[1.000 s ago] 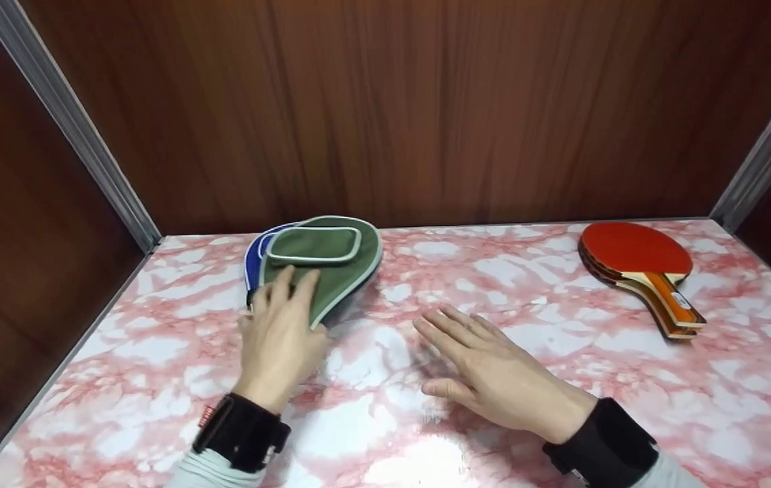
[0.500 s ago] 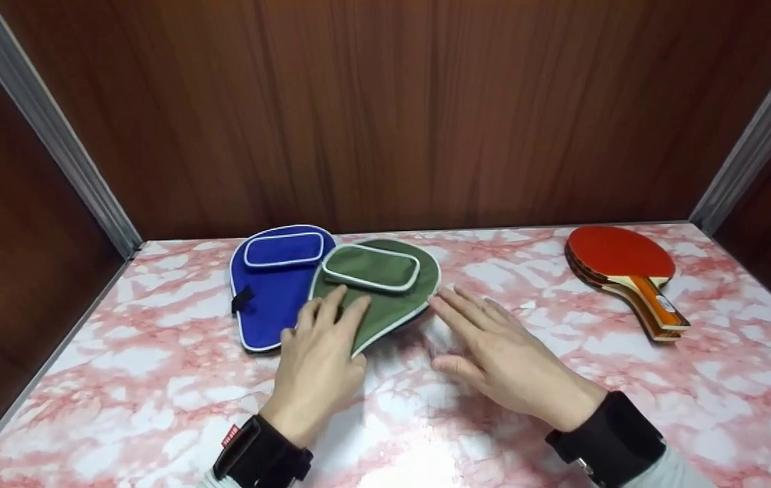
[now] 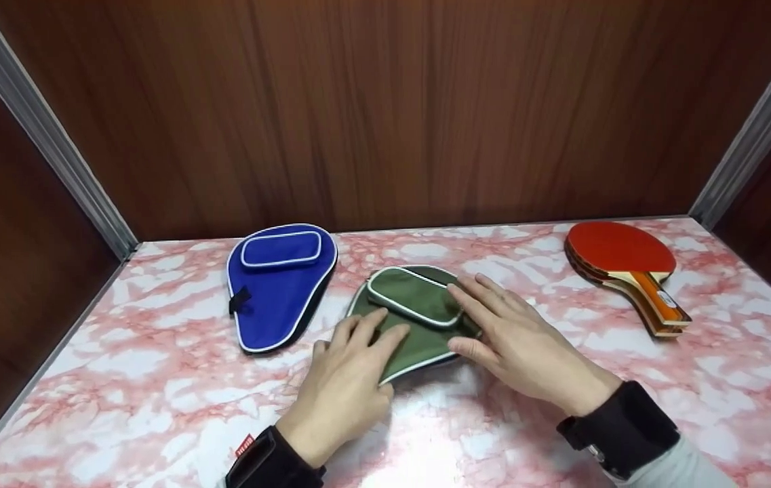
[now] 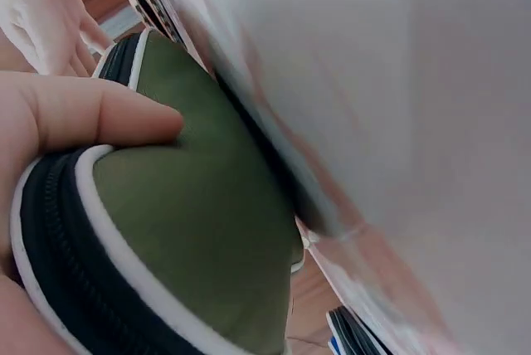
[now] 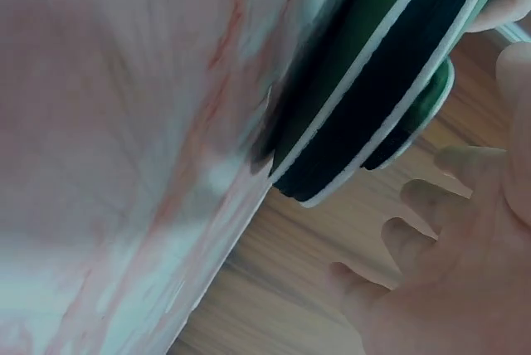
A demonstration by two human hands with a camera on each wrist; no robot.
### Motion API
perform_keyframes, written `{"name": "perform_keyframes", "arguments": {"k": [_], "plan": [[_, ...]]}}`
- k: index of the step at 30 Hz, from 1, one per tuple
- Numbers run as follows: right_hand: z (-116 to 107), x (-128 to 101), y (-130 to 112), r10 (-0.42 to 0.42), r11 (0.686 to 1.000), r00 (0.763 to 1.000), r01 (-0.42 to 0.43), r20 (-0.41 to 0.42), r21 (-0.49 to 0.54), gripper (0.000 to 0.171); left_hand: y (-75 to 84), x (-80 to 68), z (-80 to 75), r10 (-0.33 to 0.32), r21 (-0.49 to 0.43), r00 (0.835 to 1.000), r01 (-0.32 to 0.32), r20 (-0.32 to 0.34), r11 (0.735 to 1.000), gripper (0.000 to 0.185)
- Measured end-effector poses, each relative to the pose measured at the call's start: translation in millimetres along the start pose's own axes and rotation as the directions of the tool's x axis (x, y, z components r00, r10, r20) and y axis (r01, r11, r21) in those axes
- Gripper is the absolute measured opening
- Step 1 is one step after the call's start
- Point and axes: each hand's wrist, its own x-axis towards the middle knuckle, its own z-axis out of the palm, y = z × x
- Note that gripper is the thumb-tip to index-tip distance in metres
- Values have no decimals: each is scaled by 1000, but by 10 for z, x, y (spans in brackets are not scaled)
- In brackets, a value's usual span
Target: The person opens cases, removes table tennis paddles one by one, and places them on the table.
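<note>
My left hand [image 3: 348, 390] grips the lower left part of a green table tennis bat case [image 3: 419, 346] with white piping and a raised pocket. In the left wrist view, the thumb [image 4: 124, 114] presses the case's underside, past its dark zipped edge. The case's near end is partly hidden by this hand. My right hand [image 3: 527, 346] is at the case's right edge with its fingers extended. In the right wrist view, its fingers [image 5: 415, 206] are spread beside the case, and I cannot tell whether they touch it.
A matching blue bat case [image 3: 270, 298] with a small black strap lies at the back left. Two stacked table tennis bats [image 3: 619, 247], the upper one red, lie at the back right. Wood-grain panels [image 3: 385, 115] enclose the pink marbled table [image 3: 121, 400].
My left hand has drawn the green case off the blue one, to the right and nearer. The blue case is now uncovered. My right hand has moved slightly right, over the green case's edge.
</note>
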Motion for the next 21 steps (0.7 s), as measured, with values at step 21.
{"name": "perform_keyframes", "arguments": {"k": [21], "plan": [[-39,-37,101,74,995,992,-79,99,54,78,-140,-41,-87,351,-150,906,-323,236,934,86]]}}
